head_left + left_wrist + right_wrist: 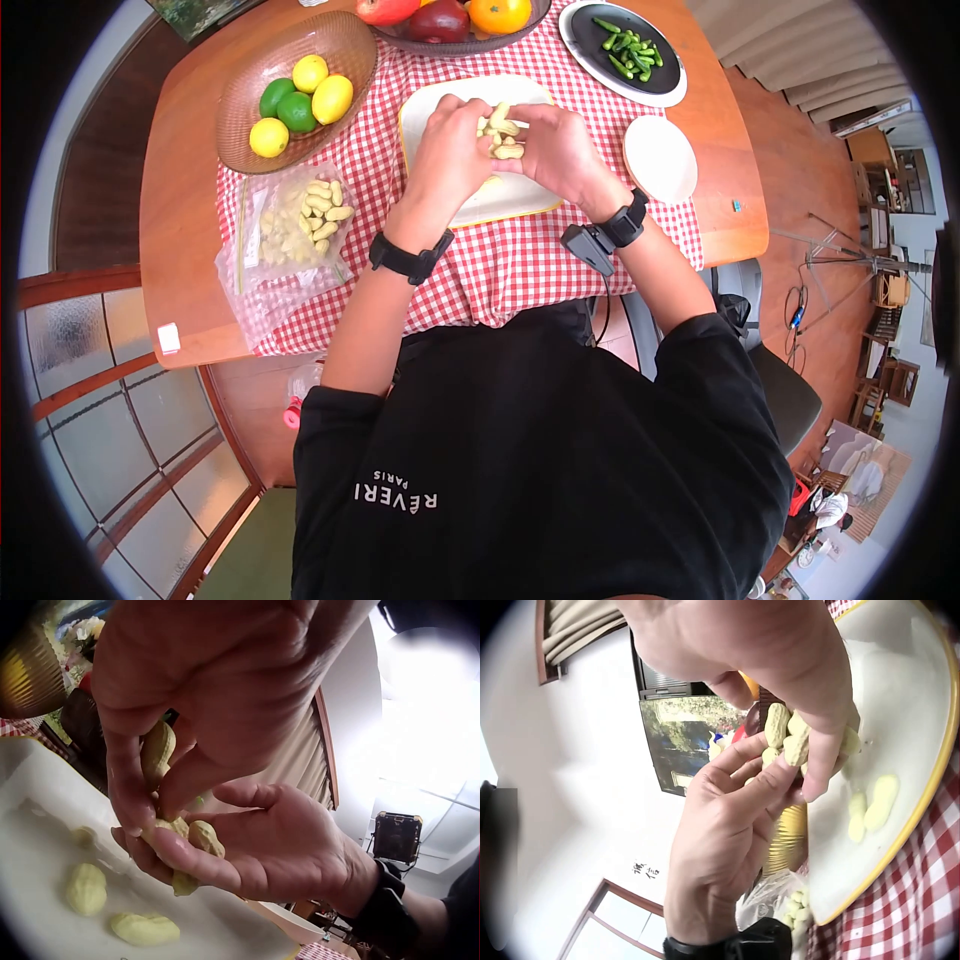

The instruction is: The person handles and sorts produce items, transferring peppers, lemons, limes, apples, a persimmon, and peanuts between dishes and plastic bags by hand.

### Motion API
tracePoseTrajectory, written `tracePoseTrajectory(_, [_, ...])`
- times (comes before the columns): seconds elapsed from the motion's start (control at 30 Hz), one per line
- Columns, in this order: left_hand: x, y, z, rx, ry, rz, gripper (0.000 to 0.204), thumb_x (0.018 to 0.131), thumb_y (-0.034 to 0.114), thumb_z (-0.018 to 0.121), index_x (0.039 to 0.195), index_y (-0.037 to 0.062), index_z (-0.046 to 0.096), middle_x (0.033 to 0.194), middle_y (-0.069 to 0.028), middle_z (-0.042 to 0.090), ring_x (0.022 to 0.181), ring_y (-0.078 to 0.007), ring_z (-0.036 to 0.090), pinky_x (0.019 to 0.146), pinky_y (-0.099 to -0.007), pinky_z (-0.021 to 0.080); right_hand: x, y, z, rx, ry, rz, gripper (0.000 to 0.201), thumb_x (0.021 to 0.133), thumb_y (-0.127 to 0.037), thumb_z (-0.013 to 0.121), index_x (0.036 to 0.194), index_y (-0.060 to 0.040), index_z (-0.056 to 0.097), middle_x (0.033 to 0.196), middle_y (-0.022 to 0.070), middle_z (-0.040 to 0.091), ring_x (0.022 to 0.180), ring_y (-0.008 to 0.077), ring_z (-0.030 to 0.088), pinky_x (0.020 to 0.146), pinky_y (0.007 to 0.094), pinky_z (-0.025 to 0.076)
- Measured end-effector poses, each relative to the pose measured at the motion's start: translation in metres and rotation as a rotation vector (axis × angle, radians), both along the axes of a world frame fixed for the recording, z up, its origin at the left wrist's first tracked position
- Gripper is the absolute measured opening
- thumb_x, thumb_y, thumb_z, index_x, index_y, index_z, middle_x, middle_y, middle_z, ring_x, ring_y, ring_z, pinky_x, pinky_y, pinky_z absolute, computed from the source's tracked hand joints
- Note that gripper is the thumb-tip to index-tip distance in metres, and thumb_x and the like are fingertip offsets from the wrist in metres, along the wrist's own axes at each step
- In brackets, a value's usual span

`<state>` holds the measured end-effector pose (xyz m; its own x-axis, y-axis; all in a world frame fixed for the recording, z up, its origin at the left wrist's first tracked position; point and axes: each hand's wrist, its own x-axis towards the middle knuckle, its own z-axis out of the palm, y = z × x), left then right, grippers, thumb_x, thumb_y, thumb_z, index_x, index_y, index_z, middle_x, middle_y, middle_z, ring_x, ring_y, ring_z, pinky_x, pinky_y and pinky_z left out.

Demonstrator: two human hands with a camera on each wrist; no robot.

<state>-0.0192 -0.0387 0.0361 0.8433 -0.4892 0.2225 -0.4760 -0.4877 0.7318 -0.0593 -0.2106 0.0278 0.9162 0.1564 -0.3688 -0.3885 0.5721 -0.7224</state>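
Observation:
My left hand (pixel 452 145) and right hand (pixel 562 155) meet over a white tray (pixel 425 100) with a yellow rim. Between them is a cluster of unshelled peanuts (pixel 505 130). In the left wrist view, the left fingers curl around an upright peanut (pixel 157 754). Below it, the cupped right hand (pixel 277 847) holds several more, one peanut (pixel 206 838) lying against its fingers. In the right wrist view the left thumb presses a peanut (pixel 796 748) in the bunch. A few loose peanuts lie on the tray, such as one peanut (pixel 145 929) near its edge.
An open plastic bag (pixel 290 225) of peanuts lies left of the tray. Behind it stands a brown bowl (pixel 235 110) of lemons and limes. A fruit bowl (pixel 470 45), a plate (pixel 595 75) of green peppers and a white bowl (pixel 660 160) surround the tray on a checked cloth (pixel 500 270).

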Motion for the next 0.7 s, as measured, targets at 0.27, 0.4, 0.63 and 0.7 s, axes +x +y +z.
tracePoseTrajectory(0.27, [-0.012,-0.018,0.000,-0.018,-0.267,-0.060,0.046,0.073,-0.010,0.076,0.117,-0.0081,0.062,0.115,-0.0253,0.055,0.109,-0.0420,0.062,0.095,-0.0477,0.056,0.006,0.014,0.007,0.106,0.051,-0.127,0.045,0.113,-0.026,0.031,0.142,0.0050,0.046,0.135,0.0202,0.060,0.121,0.0319,0.064,0.106,0.0478,0.055])
tracePoseTrajectory(0.4, [-0.016,-0.023,-0.001,-0.059,-0.163,-0.026,0.055,0.083,-0.008,0.069,0.137,-0.0027,0.058,0.124,-0.0233,0.053,0.121,-0.0435,0.055,0.102,-0.0485,0.049,0.002,0.028,0.015,0.180,0.143,-0.225,0.045,0.112,-0.022,0.030,0.144,0.0045,0.046,0.141,0.0220,0.057,0.131,0.0341,0.058,0.114,0.0503,0.047])
tracePoseTrajectory(0.63, [-0.014,-0.025,-0.006,-0.029,-0.314,-0.058,0.042,0.092,0.005,0.060,0.132,-0.0060,0.062,0.118,-0.0224,0.063,0.116,-0.0385,0.056,0.098,-0.0485,0.048,0.004,0.020,-0.006,0.280,0.086,-0.156,0.047,0.112,-0.024,0.028,0.148,0.0038,0.042,0.144,0.0225,0.054,0.135,0.0331,0.055,0.118,0.0491,0.044])
tracePoseTrajectory(0.7, [-0.013,-0.023,-0.007,-0.070,-0.373,-0.073,0.042,0.087,0.005,0.062,0.128,-0.0074,0.065,0.114,-0.0222,0.067,0.111,-0.0372,0.057,0.094,-0.0482,0.050,0.005,0.019,-0.003,0.272,0.121,-0.192,0.047,0.113,-0.025,0.027,0.147,0.0039,0.042,0.144,0.0220,0.055,0.134,0.0330,0.056,0.118,0.0478,0.045])
